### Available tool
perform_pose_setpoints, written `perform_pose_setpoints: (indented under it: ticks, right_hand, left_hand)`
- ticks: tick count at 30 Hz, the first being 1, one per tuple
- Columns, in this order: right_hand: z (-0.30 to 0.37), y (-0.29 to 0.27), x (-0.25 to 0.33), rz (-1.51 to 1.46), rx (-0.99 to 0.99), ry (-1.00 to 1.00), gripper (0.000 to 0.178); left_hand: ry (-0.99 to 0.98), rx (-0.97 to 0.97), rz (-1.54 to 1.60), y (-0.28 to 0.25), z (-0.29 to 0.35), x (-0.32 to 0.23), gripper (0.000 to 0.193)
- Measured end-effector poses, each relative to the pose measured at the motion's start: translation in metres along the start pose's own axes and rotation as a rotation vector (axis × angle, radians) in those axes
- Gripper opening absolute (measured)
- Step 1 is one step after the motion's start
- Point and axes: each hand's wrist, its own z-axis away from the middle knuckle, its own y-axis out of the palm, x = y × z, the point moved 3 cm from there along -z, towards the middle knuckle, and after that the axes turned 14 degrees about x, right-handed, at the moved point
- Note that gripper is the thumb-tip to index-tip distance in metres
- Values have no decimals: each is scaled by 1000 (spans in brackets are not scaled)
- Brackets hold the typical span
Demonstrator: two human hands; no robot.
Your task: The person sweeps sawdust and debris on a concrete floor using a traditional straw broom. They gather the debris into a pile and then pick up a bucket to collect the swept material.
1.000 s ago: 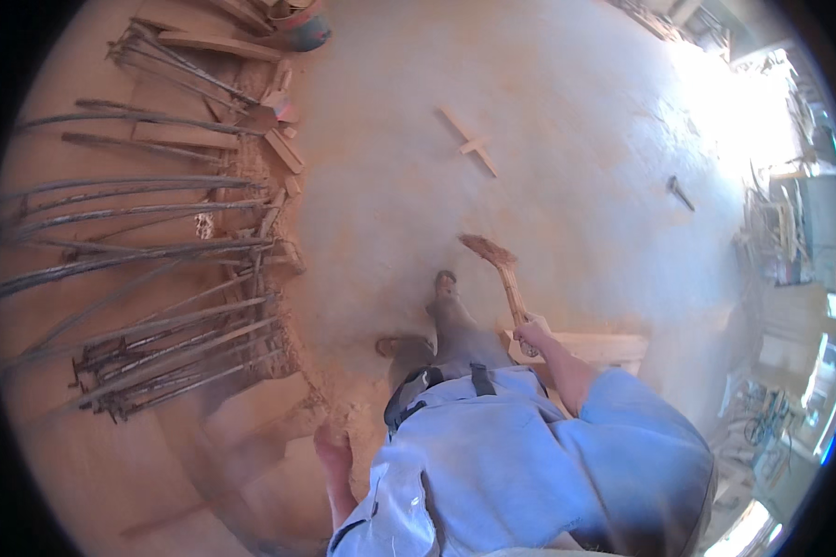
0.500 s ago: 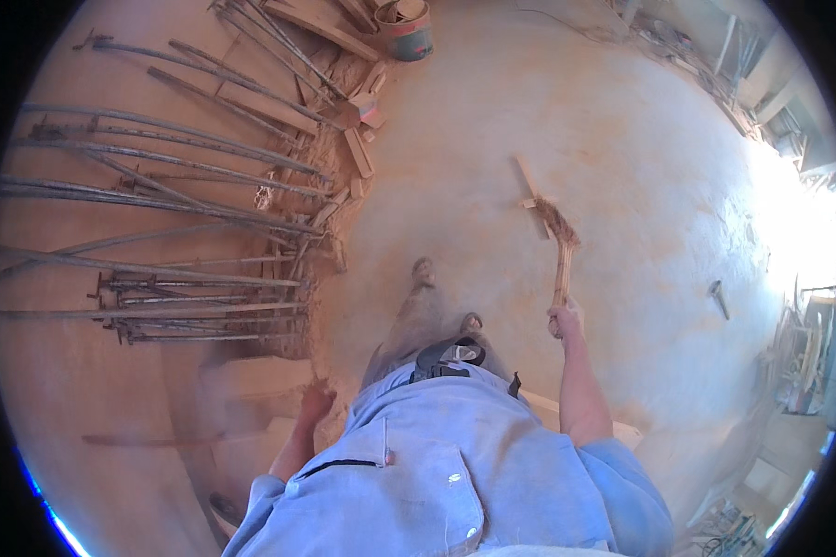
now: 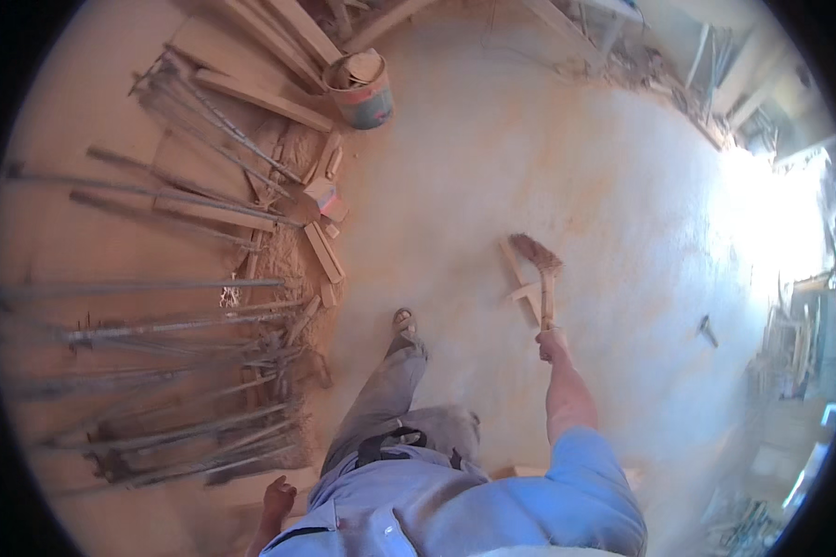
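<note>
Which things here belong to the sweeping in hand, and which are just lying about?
In use:
- short broom, held by the right hand
- dusty floor
- wooden cross piece by the bristles

Lying about:
- metal rods at the left
- timber planks
- bucket
- small tool on the floor
The left hand hangs open.
</note>
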Motion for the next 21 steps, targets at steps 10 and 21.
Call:
perform_pose_setpoints:
  ticks: [10,21]
  right_hand:
    - [162,62,-36,236,376,523,18]
    - [189,49,-8,-362,29,3,16]
  left_hand:
    - [192,-188,57,-233,-119,-247,41]
    - [488,-12,191,-340,-216,-514,52]
